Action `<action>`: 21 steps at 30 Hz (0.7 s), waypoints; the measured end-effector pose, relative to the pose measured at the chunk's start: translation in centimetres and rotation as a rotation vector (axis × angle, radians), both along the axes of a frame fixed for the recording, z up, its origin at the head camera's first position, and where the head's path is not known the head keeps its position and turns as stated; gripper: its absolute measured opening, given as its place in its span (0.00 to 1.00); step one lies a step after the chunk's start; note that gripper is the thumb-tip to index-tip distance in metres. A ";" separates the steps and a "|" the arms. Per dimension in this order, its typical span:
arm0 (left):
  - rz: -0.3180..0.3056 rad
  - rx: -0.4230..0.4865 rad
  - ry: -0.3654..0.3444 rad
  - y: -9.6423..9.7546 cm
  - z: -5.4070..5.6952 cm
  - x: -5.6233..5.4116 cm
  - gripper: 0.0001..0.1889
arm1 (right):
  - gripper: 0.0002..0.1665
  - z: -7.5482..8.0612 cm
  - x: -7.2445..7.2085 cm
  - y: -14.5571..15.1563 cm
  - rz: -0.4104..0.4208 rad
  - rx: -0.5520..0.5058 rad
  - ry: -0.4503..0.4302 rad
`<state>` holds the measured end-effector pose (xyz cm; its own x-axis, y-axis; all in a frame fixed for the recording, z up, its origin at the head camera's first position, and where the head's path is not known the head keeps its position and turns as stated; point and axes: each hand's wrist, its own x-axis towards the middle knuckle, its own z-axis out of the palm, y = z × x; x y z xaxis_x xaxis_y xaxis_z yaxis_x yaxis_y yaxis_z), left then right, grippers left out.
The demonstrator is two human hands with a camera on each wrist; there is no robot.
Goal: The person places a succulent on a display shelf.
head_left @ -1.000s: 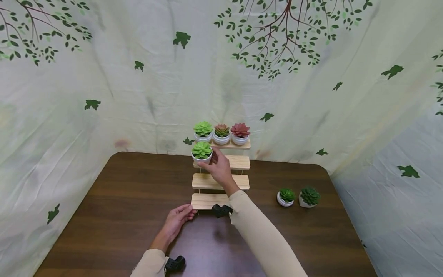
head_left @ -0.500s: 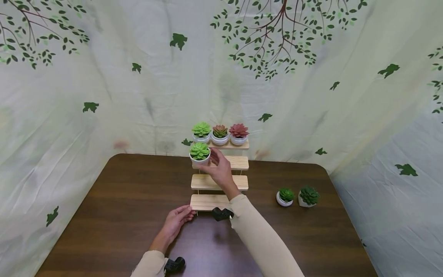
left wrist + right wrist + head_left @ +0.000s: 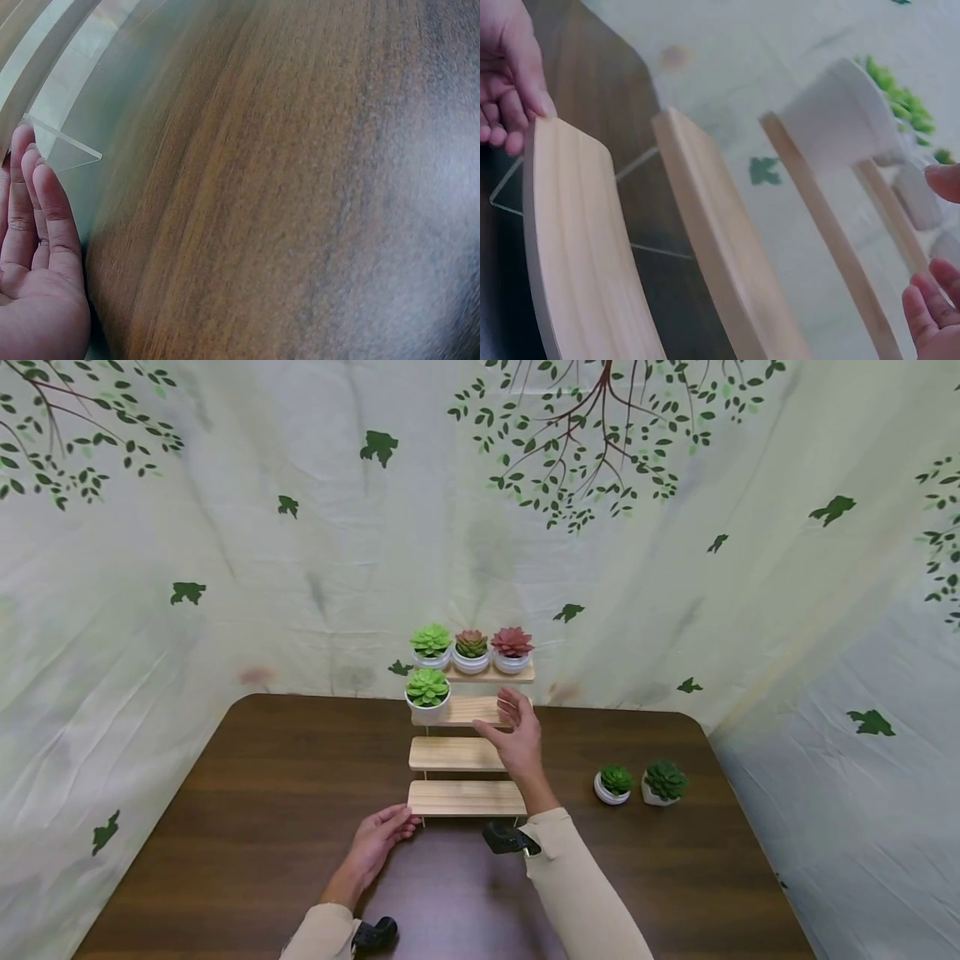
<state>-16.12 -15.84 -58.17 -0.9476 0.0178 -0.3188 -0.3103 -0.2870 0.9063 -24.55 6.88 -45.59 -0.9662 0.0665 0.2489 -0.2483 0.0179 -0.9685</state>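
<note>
A four-step wooden display stand with clear supports stands on the table. My left hand holds the left front corner of its lowest step, thumb on the board's corner and fingers beside the clear support. On the left end of the second step from the top sits a light green succulent in a white pot. To its right, my right hand hovers over that step, thumb and fingers spread with nothing between them. The top step carries a light green succulent, a red-green one and a red one.
Two dark green succulents, one in a round white pot and one in an angular white pot, stand on the brown table to the right. A leaf-printed cloth hangs behind the table.
My right hand has let go of the light green succulent's pot and moved right. The plant stays on the second step from the top. My left hand keeps its place at the stand's corner.
</note>
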 end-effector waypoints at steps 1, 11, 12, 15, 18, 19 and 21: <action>0.000 -0.001 0.002 0.0 0.0 0.0 0.10 | 0.40 0.4 0.4 0.4 -0.014 -0.001 0.009; 0.004 -0.005 0.020 0.0 -0.4 0.0 0.09 | 0.35 1.4 2.7 3.9 -0.156 0.008 0.015; 0.006 -0.004 0.020 -0.1 -0.4 0.0 0.09 | 0.35 0.7 2.5 4.4 -0.177 0.008 0.009; 0.005 -0.011 0.022 -0.1 -0.3 0.1 0.09 | 0.34 -1.1 2.0 5.9 -0.249 0.010 -0.008; 0.002 -0.016 0.018 0.0 -0.2 0.1 0.09 | 0.34 -2.4 1.9 7.4 -0.322 0.024 -0.025; 0.000 -0.022 0.019 0.1 -0.1 0.1 0.10 | 0.34 -2.7 2.0 7.8 -0.342 0.025 -0.028; 0.002 -0.023 0.013 0.1 0.0 0.1 0.10 | 0.34 -3.3 2.2 8.8 -0.377 0.028 -0.032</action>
